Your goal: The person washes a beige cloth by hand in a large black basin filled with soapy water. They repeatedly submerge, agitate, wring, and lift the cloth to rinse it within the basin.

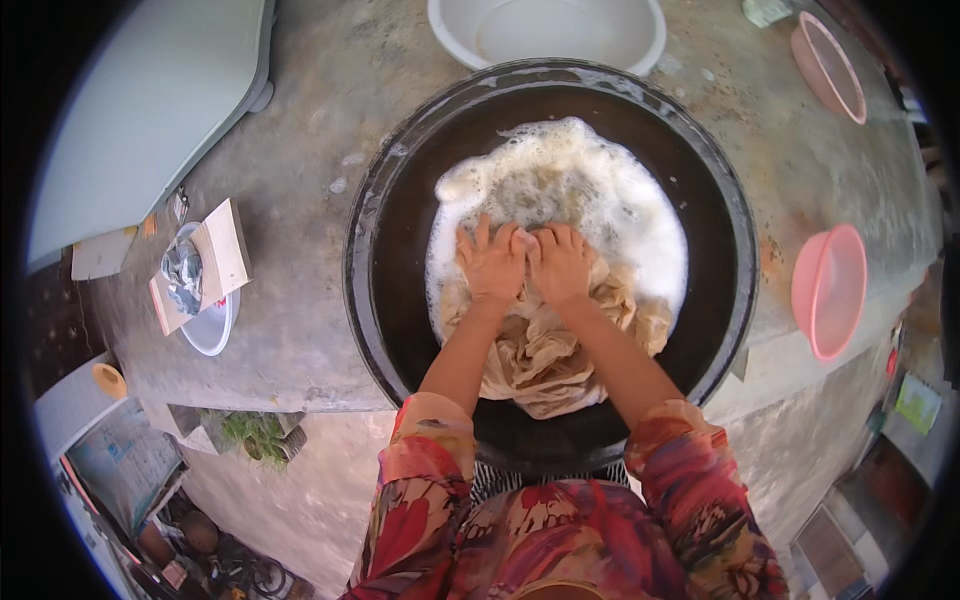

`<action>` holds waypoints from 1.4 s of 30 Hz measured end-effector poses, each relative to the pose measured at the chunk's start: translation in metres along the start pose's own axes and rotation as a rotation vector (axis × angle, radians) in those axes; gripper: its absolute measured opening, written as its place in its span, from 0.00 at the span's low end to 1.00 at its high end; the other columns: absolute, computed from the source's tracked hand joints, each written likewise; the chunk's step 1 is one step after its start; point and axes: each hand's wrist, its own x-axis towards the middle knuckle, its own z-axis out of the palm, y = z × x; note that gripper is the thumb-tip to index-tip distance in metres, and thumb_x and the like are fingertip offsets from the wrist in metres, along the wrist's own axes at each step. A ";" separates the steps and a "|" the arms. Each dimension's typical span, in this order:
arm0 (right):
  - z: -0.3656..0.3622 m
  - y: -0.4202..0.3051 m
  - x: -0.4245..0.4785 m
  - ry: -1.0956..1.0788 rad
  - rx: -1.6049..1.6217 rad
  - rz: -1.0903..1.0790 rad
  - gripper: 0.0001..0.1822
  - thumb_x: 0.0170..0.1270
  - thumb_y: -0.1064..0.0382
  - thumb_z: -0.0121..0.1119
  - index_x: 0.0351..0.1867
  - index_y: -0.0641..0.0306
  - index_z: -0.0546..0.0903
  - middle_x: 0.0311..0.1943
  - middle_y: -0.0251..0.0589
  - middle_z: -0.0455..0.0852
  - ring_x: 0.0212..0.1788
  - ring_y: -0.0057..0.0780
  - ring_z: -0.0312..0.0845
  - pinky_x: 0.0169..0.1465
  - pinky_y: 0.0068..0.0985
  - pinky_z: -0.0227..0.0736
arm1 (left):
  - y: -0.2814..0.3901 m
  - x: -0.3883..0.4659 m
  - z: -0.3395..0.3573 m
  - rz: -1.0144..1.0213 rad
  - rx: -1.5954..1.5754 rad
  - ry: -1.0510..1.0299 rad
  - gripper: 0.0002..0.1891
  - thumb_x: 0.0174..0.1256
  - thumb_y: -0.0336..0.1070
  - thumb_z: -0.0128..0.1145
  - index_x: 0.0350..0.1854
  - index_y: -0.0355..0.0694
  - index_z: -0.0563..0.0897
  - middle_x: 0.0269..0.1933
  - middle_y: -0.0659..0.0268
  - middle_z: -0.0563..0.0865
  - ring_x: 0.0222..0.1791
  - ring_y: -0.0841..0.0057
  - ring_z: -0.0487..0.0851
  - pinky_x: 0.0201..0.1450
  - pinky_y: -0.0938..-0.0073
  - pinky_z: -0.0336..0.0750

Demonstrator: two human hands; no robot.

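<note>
A large round black tub [362,247] stands before me, with brownish water and white foam [652,225] in it. Wet beige cloth [540,360] lies bunched in the near half of the foam. My left hand [493,262] presses down on the cloth, palm down, fingers pointing away from me. Close beside it, my right hand [561,262] also presses on the cloth, the thumbs about touching. The cloth directly under both palms is hidden, and whether the fingers grip any of it is hard to tell.
A white basin [645,56] stands just beyond the tub. Pink basins [802,292] are on the right. At left, a pale basin [225,330] carries a board [217,247] with a grey cloth [182,274]. Behind it is a light grey surface [165,97]. Green plants [251,431] grow below the concrete edge.
</note>
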 end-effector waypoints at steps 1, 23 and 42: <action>-0.012 0.003 -0.003 -0.143 0.046 0.024 0.22 0.68 0.48 0.55 0.54 0.60 0.77 0.60 0.46 0.74 0.66 0.47 0.64 0.67 0.48 0.55 | -0.002 -0.004 -0.005 -0.069 -0.019 -0.105 0.21 0.66 0.52 0.56 0.59 0.53 0.80 0.68 0.57 0.69 0.71 0.42 0.57 0.69 0.42 0.55; -0.055 -0.002 -0.138 -0.322 -0.146 -0.185 0.69 0.35 0.41 0.78 0.75 0.67 0.49 0.74 0.56 0.53 0.77 0.53 0.43 0.76 0.49 0.38 | 0.065 -0.019 -0.181 -0.415 -1.608 -0.237 0.23 0.63 0.37 0.62 0.59 0.34 0.76 0.53 0.57 0.85 0.52 0.65 0.84 0.58 0.64 0.78; -0.124 0.075 -0.001 -0.160 1.071 0.621 0.14 0.60 0.62 0.57 0.43 0.70 0.82 0.32 0.38 0.83 0.31 0.27 0.79 0.32 0.25 0.74 | 0.130 -0.014 -0.197 -0.313 -1.837 -0.034 0.28 0.64 0.45 0.60 0.64 0.37 0.72 0.58 0.59 0.81 0.57 0.64 0.80 0.61 0.60 0.75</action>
